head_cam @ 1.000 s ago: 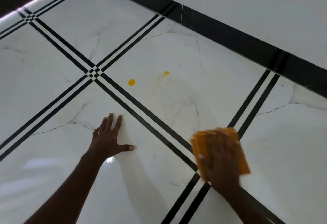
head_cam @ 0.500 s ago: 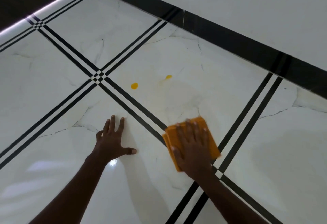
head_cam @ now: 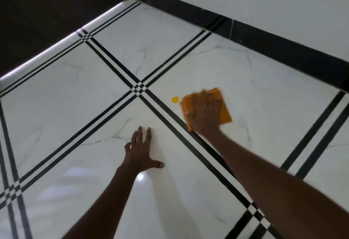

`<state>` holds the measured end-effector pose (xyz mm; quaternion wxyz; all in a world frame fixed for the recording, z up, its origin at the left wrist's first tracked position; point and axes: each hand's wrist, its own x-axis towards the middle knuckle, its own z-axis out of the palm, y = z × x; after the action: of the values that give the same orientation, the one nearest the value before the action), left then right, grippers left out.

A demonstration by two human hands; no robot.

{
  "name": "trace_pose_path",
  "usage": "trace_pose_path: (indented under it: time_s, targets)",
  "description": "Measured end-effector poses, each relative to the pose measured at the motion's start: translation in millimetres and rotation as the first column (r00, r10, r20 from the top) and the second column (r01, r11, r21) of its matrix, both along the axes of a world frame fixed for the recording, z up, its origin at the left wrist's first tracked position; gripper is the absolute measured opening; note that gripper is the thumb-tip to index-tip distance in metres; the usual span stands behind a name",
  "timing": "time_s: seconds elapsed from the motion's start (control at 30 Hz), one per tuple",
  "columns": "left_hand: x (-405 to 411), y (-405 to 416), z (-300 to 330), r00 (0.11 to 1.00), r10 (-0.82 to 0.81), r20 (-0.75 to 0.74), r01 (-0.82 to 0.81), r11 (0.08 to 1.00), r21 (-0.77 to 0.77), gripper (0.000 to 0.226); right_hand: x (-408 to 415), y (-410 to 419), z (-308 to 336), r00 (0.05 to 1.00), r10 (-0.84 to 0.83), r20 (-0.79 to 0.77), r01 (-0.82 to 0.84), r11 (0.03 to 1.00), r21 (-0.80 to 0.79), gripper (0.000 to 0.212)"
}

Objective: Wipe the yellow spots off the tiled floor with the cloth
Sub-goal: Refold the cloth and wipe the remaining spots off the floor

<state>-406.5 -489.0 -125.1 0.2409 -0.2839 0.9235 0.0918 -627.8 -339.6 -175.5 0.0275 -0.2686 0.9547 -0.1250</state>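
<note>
Where black stripes cross, white tiled floor [head_cam: 98, 95] meets black skirting [head_cam: 283, 50].

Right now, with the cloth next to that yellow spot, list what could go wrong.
1. The right hand presses the orange cloth flat just right of the remaining yellow spot; a sideways sweep may smear it across the white tile rather than lift it.
2. The left hand is propped on the glossy floor, which looks slick; it might slide under the person's weight.
</note>
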Motion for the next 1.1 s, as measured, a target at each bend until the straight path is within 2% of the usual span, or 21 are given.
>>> trace_pose_path:
  time_s: [0.07, 0.17, 0.33, 0.4, 0.5, 0.57, 0.6, 0.67, 0.73, 0.83, 0.9, 0.97, 1.1]
  targets:
    - [-9, -11, 3, 1.0, 0.022, 0.006, -0.021, 0.999, -0.023, 0.152, 50, 4, 3, 0.982, 0.187, 0.012, -0.187, 0.982, 0.02, 0.078]
    - [-5, -20, 0, 0.997, 0.016, 0.073, -0.016, 1.0, 0.005, 0.156, 75, 71, 1, 0.967, 0.253, 0.015, -0.254, 0.967, 0.027, 0.078]
    - [-2, -16, -7, 0.996, 0.027, 0.08, -0.024, 0.999, -0.043, 0.153, -17, 169, -1, 0.996, -0.085, -0.004, 0.084, 0.986, 0.145, 0.075]
    - [-4, -12, -5, 0.996, 0.04, 0.085, -0.036, 0.998, -0.055, 0.152, -62, 151, -2, 0.978, -0.205, 0.031, 0.2, 0.973, 0.115, 0.078]
    - [-7, -10, -8, 0.996, 0.036, 0.085, -0.033, 0.999, -0.038, 0.151, -99, 60, -6, 0.954, -0.288, 0.087, 0.287, 0.958, 0.02, 0.085]
    - [-5, -12, -8, 0.996, 0.024, 0.08, -0.02, 0.998, -0.06, 0.15, -86, -22, -12, 0.982, -0.188, 0.025, 0.189, 0.982, -0.007, 0.082]
    - [-4, -14, -8, 0.997, 0.021, 0.079, -0.016, 0.998, -0.067, 0.149, -66, -60, -15, 0.994, -0.094, -0.047, 0.093, 0.996, -0.009, 0.078]
    - [-2, -15, -7, 0.996, 0.023, 0.083, -0.018, 0.998, -0.054, 0.148, -15, -98, -10, 0.984, 0.152, -0.093, -0.15, 0.988, 0.021, 0.075]
    - [2, -16, -7, 0.998, 0.035, 0.051, -0.033, 0.999, -0.039, 0.147, 30, -73, -3, 0.936, 0.35, -0.026, -0.348, 0.935, 0.072, 0.075]
    - [4, -16, -7, 0.998, 0.056, -0.007, -0.056, 0.998, -0.018, 0.149, 50, 37, -2, 0.91, 0.412, -0.037, -0.408, 0.909, 0.088, 0.073]
    - [5, -16, -7, 0.997, 0.07, -0.019, -0.071, 0.997, -0.011, 0.149, 34, 96, 4, 0.952, 0.306, -0.003, -0.304, 0.944, 0.126, 0.073]
    - [5, -16, -8, 0.997, 0.074, -0.014, -0.074, 0.997, -0.006, 0.149, -6, 112, 6, 0.991, 0.134, 0.002, -0.132, 0.976, 0.171, 0.076]
    - [4, -18, -10, 0.998, 0.059, -0.007, -0.059, 0.998, -0.019, 0.149, -71, 22, 6, 0.985, -0.171, 0.036, 0.167, 0.982, 0.086, 0.084]
